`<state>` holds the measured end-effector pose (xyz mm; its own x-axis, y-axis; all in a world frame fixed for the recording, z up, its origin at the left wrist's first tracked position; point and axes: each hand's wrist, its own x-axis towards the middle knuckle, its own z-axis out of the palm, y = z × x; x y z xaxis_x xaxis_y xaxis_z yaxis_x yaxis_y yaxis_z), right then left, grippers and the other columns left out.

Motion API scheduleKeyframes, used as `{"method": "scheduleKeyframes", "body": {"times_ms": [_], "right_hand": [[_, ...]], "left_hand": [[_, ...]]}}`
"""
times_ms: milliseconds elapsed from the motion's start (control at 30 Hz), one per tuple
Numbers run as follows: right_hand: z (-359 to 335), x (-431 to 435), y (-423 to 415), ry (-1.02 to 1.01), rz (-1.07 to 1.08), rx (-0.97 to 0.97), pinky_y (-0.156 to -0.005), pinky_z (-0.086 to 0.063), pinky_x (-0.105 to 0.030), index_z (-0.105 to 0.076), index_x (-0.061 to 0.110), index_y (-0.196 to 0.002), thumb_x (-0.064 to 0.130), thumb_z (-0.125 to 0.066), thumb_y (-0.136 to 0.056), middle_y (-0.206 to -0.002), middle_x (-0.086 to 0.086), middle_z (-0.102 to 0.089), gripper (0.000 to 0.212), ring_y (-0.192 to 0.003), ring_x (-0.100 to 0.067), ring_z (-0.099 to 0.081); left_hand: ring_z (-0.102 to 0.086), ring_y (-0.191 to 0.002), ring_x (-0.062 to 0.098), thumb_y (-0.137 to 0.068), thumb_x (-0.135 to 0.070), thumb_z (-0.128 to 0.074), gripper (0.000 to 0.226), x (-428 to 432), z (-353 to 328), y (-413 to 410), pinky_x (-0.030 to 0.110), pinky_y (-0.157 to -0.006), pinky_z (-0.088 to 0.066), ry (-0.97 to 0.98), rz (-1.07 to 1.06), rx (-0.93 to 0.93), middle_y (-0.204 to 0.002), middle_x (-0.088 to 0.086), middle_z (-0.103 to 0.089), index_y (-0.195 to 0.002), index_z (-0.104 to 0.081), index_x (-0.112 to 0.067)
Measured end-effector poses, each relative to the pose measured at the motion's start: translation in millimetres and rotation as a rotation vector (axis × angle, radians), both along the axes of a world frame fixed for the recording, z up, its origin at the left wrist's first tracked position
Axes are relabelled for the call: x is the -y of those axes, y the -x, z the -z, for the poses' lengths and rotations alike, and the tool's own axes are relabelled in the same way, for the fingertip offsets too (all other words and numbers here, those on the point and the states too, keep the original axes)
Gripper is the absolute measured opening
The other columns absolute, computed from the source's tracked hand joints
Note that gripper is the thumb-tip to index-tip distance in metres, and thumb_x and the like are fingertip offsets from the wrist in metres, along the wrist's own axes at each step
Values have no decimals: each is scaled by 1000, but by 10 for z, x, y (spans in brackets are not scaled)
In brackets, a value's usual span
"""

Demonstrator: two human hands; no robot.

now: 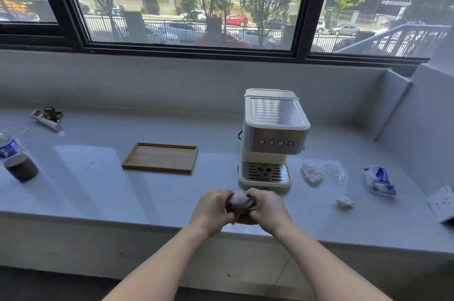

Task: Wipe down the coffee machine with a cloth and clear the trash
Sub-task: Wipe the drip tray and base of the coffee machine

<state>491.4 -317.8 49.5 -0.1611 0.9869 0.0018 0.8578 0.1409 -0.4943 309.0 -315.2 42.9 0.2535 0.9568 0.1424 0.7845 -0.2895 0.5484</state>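
A: What does the head camera show right in front?

B: Both hands meet over the near edge of the pale counter point(98, 192). The left hand point(213, 208) and the right hand point(266, 207) are closed together around a bunched greyish cloth point(240, 201), fingers curled onto it from either side. The cloth is balled up between the palms, just in front of the coffee machine's base.

A: And the coffee machine?

B: The coffee machine point(274, 138) stands upright on the counter, just beyond the hands and slightly to the right. It is cream and silver, with a ribbed top, a row of four round buttons and a slotted drip tray at the bottom.

A: Where is the trash?

B: To the right of the machine. A crumpled white tissue point(311, 174) lies near its base, with a clear plastic wrapper point(335, 173) just beside that. A smaller paper wad point(345, 202) sits nearer the counter edge, and a blue and white packet point(379, 180) lies further right.

A: Anything else on the counter?

B: A wooden tray point(161, 158) left of the machine, well apart from it. At the far left, a water bottle point(8, 146) with a dark jar point(22, 167) beside it, and a filter handle point(48, 119) further back. A white socket plate point(443, 203) is at the right edge. Behind everything, a window point(191, 1) looks onto a street with parked cars.
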Motion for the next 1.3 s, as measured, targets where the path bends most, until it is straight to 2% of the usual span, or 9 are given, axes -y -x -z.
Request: {"method": "scheduleKeyframes", "body": {"times_ms": [167, 333, 500, 600, 700, 833, 967, 1167, 1300], "right_hand": [[-110, -131, 391, -30, 2, -11, -61, -43, -34, -60, 17, -83, 12, -61, -70, -80, -2, -68, 14, -78, -24, -59], [-161, -265, 792, -42, 2, -11, -49, -29, -19, -58, 21, -79, 21, -70, -69, -72, 4, -64, 16, -68, -19, -56], [-179, -407, 1223, 16, 3, -34, -54, -37, -28, -56, 25, -81, 28, -59, -66, -74, 0, -68, 15, -68, -23, -57], [-150, -528, 1454, -2, -36, -36, -54, -31, -28, -61, 23, -84, 45, -52, -56, -78, -3, -70, 37, -69, -25, -58], [-104, -682, 1647, -1, -91, -10, -57, -34, -28, -64, 21, -90, 37, -54, -62, -83, -5, -72, 34, -77, -28, -63], [-26, -881, 1811, 35, -130, -41, -59, -41, -32, -62, 18, -89, 32, -71, -67, -82, -4, -70, 27, -73, -26, -58], [67, -1109, 1888, 58, -176, -53, -65, -52, -36, -63, 15, -92, 22, -68, -68, -83, -6, -70, 26, -78, -30, -62], [244, -1400, 1961, 102, -227, -72, -64, -48, -36, -59, 16, -83, 34, -64, -63, -79, -2, -66, 27, -74, -27, -59], [438, -1471, 2014, 92, -210, 24, -65, -45, -36, -52, 21, -81, 17, -57, -70, -86, -4, -66, 13, -82, -29, -60]], "left_hand": [[-57, -82, 18, -66, -25, -71, 27, -115, -75, 397, 30, -70, -45, -48, 3, 23, -86, -3, -67, -91, -66, -19], [-56, -81, 19, -67, -27, -69, 24, -252, -113, 840, 32, -70, -45, -39, 28, 30, -84, -4, -66, -89, -64, -20], [-56, -83, 18, -68, -28, -71, 28, -362, -125, 1280, 30, -72, -44, -25, 24, 8, -87, -6, -65, -94, -64, -21], [-55, -84, 17, -67, -28, -72, 29, -434, -99, 1507, 27, -70, -43, -9, 5, 12, -87, -6, -65, -93, -64, -23], [-51, -80, 13, -67, -28, -72, 30, -499, -50, 1690, 24, -67, -37, 1, -34, 12, -84, -10, -61, -96, -64, -26], [-51, -78, 9, -67, -29, -70, 28, -642, 6, 1834, 18, -64, -35, 14, -83, 2, -82, -16, -62, -94, -64, -31], [-50, -73, 6, -65, -26, -71, 25, -789, 71, 1896, 10, -58, -32, 54, -139, 26, -74, -22, -56, -85, -59, -36], [-52, -83, 10, -70, -28, -71, 26, -990, 245, 1936, 20, -69, -38, 73, -196, 11, -87, -12, -63, -96, -65, -30], [-53, -86, 13, -72, -29, -69, 21, -1102, 385, 1969, 23, -71, -39, 116, -162, -9, -89, -9, -64, -92, -63, -26]]}}
